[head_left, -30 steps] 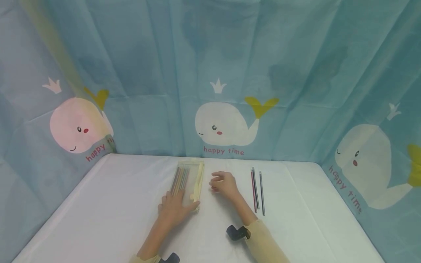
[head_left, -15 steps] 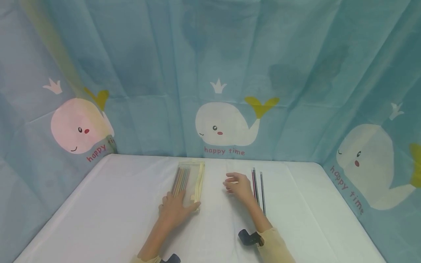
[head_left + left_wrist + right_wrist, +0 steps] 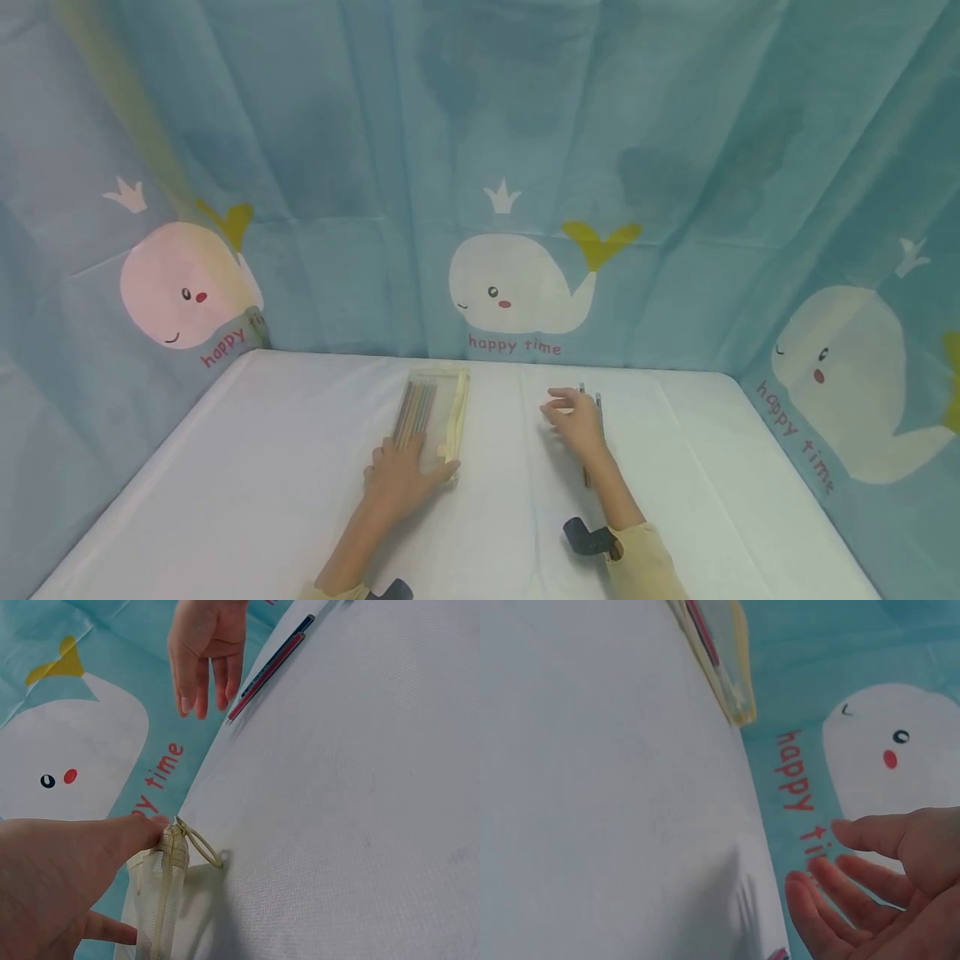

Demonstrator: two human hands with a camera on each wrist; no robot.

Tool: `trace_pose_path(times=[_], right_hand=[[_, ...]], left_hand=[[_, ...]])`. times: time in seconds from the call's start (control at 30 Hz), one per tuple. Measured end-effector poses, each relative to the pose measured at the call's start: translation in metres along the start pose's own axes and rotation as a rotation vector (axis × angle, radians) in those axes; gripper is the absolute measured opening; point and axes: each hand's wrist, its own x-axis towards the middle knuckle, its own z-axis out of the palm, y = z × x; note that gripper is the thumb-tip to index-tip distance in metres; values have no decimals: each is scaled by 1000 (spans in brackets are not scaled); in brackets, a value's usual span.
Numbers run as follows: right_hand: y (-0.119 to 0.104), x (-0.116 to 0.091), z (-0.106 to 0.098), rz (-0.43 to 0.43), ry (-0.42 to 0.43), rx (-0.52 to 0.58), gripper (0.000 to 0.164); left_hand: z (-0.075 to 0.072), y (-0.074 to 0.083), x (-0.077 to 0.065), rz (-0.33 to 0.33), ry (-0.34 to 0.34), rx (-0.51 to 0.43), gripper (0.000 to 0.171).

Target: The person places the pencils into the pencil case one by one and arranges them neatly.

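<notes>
A see-through pencil case (image 3: pixel 456 408) with a pale yellow zipper lies on the white table, several pencils (image 3: pixel 412 408) inside. My left hand (image 3: pixel 401 479) holds its near end, thumb at the zipper side and fingers over the opposite side. In the left wrist view, the thumb meets the zipper end, where a cord loop (image 3: pixel 201 844) hangs. Farther right, my right hand (image 3: pixel 579 423) hovers over loose pencils (image 3: pixel 599 407) with relaxed, slightly bent fingers and nothing between them. It covers part of these pencils in the head view; a red and a dark one (image 3: pixel 266 679) show in the left wrist view.
A white cloth covers the table (image 3: pixel 247 467). Behind it and along both sides hangs a blue curtain (image 3: pixel 337 283) printed with whales, close to the table's far edge. Dark camera mounts (image 3: pixel 588 537) sit on the wrists.
My right hand has moved right, from beside the pencil case to above the loose pencils. The left hand and pencil case have stayed in place.
</notes>
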Motion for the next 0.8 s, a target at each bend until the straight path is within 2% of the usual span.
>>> trace_pose_path(times=[0.27, 0.8], right_hand=[[4, 6, -12, -1, 65, -153, 39], [6, 3, -27, 103, 41, -184, 50]], left_hand=[[-1, 0, 0, -6, 8, 9, 92], [-2, 1, 0, -3, -14, 3, 93]])
